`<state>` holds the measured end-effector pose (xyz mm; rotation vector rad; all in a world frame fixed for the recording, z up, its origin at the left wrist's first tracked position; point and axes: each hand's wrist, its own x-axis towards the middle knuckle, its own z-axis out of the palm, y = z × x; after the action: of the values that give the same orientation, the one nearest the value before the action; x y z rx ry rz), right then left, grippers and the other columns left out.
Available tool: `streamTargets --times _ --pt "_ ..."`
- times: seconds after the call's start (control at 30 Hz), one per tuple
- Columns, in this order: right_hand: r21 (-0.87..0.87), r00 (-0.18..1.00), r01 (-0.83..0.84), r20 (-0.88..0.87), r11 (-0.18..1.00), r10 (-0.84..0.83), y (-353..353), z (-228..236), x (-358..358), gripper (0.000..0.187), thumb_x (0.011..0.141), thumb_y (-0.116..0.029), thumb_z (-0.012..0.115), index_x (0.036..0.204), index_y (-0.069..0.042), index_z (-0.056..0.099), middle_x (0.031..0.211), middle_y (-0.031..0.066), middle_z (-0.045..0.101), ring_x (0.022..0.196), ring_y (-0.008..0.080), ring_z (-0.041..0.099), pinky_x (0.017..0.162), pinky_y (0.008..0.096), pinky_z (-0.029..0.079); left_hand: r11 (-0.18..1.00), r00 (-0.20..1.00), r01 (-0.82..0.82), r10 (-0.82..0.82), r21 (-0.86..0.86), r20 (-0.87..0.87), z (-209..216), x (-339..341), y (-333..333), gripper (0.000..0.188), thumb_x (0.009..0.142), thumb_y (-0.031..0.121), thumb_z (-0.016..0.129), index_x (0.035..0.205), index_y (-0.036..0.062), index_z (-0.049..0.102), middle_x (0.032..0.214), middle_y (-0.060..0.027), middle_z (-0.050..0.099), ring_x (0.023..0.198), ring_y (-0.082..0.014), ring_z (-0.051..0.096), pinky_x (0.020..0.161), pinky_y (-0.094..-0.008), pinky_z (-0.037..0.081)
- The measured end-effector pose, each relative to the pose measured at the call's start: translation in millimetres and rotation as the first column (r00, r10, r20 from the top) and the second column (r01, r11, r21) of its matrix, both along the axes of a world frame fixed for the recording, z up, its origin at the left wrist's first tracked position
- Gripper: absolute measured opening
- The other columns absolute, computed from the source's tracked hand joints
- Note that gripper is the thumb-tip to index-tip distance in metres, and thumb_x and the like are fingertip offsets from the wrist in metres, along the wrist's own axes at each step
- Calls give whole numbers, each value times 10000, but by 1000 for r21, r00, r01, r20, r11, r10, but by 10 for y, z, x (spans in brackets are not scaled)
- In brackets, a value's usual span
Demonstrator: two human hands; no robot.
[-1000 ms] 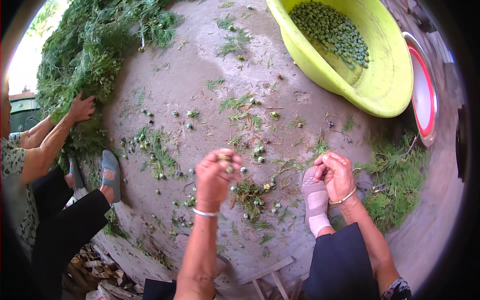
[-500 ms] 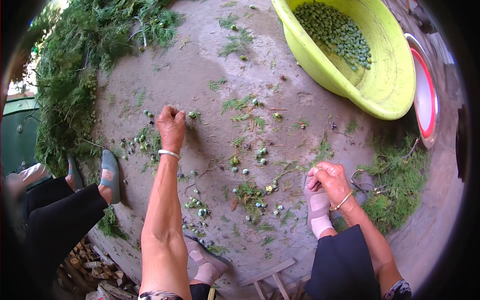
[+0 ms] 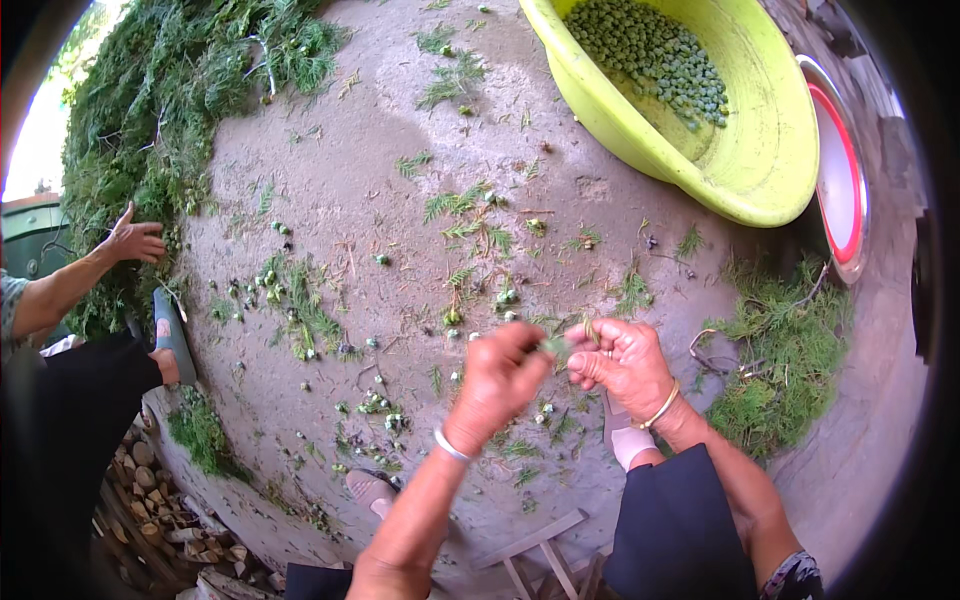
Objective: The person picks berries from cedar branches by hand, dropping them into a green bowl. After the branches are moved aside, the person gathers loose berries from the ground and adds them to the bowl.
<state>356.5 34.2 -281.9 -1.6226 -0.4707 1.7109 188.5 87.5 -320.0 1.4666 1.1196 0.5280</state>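
My left hand [image 3: 500,380], slightly blurred, is closed in a pinch on a small green conifer sprig [image 3: 553,347]. Close beside it, my right hand [image 3: 632,365] has its thumb and fingers curled together at the sprig's other side; what they hold, if anything, is hidden. Below and around both hands, small pale green cones [image 3: 507,296] and bits of leafy twig [image 3: 455,205] lie scattered over the ground. More such cones [image 3: 650,60] are heaped inside a yellow-green basin [image 3: 770,150] at the far right.
A white basin with a red rim [image 3: 845,180] leans beside the yellow one. Cut branches [image 3: 785,370] lie at right; a large branch pile [image 3: 150,100] fills the far left. There another person's hand [image 3: 135,240] reaches toward the pile. Firewood [image 3: 150,500] and a wooden frame [image 3: 540,550] are near.
My left hand has moved right and nearer from the ground, bringing a sprig to my right hand. My right hand has shifted slightly left. The other person's arm has come into view.
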Motion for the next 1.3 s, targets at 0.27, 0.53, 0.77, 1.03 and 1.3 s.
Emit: streamTargets --times 0.27,0.53,0.77,1.03,1.3 --pt "-40 992 -124 -18 992 123 -181 -18 12 133 800 -48 678 834 19 568 716 22 595 605 61 546 531 244 459 995 995 -4 -5 -99 -97 205 110 -353 129 704 49 696 763 -8 597 565 -72 556 490 -91 506 462 -266 423" --pt "-23 942 -334 17 942 335 -143 -42 40 215 888 -166 623 779 9 560 678 23 575 542 57 490 489 237 428 951 987 142 -115 -274 113 232 -49 -299 156 703 53 701 793 -23 599 616 -49 557 484 -99 493 442 -258 387" --pt "-28 954 -38 -297 999 28 -96 45 38 275 933 -222 570 753 -15 543 633 14 531 512 68 491 444 226 420 598 610 293 484 -746 627 258 -333 -196 207 722 78 655 866 -55 589 678 -145 575 474 -139 499 394 -252 399" --pt "-208 993 117 31 971 -113 -226 -221 297 207 878 -125 584 715 -22 510 623 23 528 500 70 482 412 231 415 843 849 -523 500 -127 -172 -361 -702 678 157 862 132 602 786 0 638 629 -59 623 442 -99 516 385 -222 429" --pt "-176 990 -63 114 982 84 -178 -184 236 191 875 -131 588 746 -8 516 628 28 532 509 66 477 435 239 405 904 771 -106 338 414 -540 -957 -957 1124 129 815 75 648 782 21 535 611 -114 605 557 -175 574 524 -345 460"
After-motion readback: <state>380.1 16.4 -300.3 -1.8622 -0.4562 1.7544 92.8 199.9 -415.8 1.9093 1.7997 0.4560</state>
